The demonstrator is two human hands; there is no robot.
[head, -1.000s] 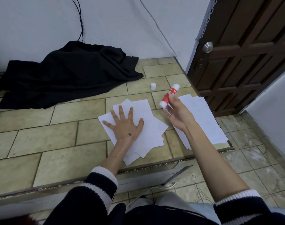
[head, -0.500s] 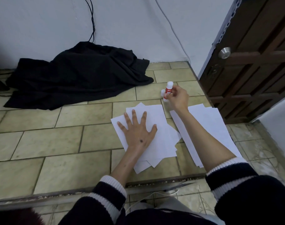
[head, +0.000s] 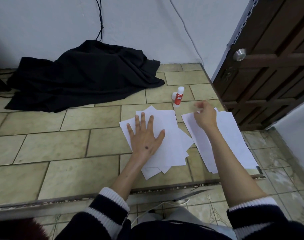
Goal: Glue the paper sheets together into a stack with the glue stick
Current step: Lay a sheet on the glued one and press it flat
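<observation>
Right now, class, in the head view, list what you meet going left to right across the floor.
Crumpled black cloth → left hand flat on the fanned white paper stack → upright red-and-white glue stick → right hand → dark wooden door.

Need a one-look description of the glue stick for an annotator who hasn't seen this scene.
Start at the brown wooden door on the right and drop to the tiled floor just left of it. The glue stick stands upright there, beyond the two paper piles, beside its small white cap. It is the only red thing, with white ends.
</observation>
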